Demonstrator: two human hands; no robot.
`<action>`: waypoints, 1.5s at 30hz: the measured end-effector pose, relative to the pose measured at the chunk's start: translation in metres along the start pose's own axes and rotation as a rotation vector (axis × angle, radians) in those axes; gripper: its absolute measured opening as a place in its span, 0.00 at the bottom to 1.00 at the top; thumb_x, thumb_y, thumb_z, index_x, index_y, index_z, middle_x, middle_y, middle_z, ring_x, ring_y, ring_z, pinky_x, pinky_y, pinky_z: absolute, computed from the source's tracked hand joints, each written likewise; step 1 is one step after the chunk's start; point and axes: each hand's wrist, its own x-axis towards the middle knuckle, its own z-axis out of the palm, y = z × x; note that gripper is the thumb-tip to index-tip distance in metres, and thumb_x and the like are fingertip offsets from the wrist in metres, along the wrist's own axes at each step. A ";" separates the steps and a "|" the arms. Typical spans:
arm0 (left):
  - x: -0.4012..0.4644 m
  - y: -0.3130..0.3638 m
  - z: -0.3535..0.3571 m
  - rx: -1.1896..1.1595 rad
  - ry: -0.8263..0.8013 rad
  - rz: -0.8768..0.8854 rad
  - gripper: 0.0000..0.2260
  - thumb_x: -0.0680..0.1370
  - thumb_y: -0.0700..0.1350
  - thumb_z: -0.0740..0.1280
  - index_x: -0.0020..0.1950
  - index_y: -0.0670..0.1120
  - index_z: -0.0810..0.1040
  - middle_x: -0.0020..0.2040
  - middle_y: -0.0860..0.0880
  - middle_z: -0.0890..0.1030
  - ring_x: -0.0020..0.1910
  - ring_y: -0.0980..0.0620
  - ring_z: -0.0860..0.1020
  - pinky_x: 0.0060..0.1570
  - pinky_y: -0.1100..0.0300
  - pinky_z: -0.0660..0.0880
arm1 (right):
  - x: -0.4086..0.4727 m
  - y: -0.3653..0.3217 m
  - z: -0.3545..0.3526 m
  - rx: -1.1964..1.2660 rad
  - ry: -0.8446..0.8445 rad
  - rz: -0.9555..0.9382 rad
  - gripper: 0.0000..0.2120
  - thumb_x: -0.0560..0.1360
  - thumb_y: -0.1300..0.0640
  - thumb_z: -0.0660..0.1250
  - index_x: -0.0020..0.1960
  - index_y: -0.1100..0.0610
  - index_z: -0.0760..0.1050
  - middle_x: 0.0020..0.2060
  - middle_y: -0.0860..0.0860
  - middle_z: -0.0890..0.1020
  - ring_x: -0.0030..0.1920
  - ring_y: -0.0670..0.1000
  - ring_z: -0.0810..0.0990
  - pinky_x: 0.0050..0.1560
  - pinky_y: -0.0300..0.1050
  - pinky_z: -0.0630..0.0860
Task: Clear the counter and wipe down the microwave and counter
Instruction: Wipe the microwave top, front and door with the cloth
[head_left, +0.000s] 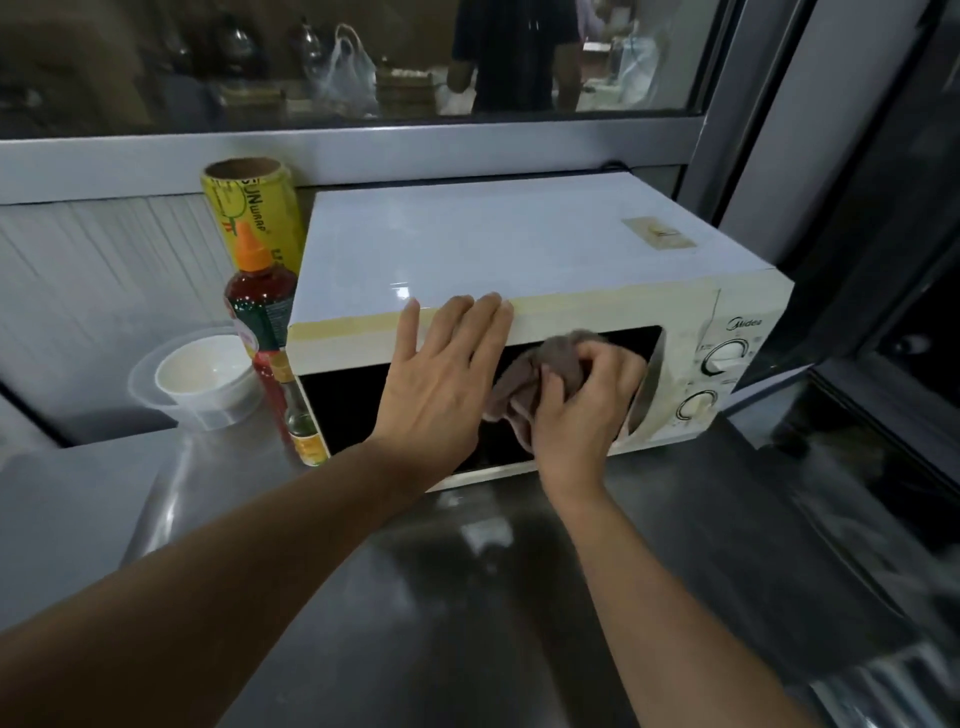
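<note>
Both hands work at a white microwave standing on a steel desk: the left hand lies flat and unclenched against the door's top edge, while the right hand clutches a crumpled brown cloth pressed to the dark door glass. Just left of the microwave stand a red sauce bottle, a yellow wrap roll and a plastic container.

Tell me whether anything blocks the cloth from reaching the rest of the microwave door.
Yes: the left hand lies flat on the microwave door, just left of the cloth held by the right hand.
</note>
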 end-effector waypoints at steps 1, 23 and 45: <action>0.005 0.004 -0.003 0.006 0.003 0.015 0.34 0.71 0.42 0.67 0.75 0.42 0.59 0.74 0.45 0.63 0.72 0.44 0.62 0.70 0.42 0.53 | 0.010 -0.005 -0.001 -0.005 0.023 -0.039 0.12 0.65 0.72 0.66 0.47 0.64 0.71 0.51 0.59 0.70 0.51 0.45 0.70 0.56 0.24 0.63; 0.037 0.041 0.003 -0.057 0.022 0.060 0.32 0.70 0.41 0.64 0.74 0.42 0.61 0.72 0.45 0.66 0.69 0.42 0.65 0.69 0.42 0.54 | 0.040 0.020 -0.022 -0.045 0.121 0.006 0.15 0.68 0.73 0.67 0.54 0.66 0.72 0.55 0.60 0.70 0.54 0.45 0.69 0.55 0.20 0.62; -0.028 -0.005 0.036 0.159 0.134 0.228 0.26 0.73 0.36 0.51 0.71 0.40 0.66 0.76 0.43 0.60 0.74 0.42 0.60 0.66 0.36 0.60 | -0.069 0.071 0.012 -0.156 -0.141 0.283 0.15 0.66 0.74 0.66 0.52 0.67 0.74 0.56 0.63 0.68 0.48 0.47 0.68 0.52 0.33 0.71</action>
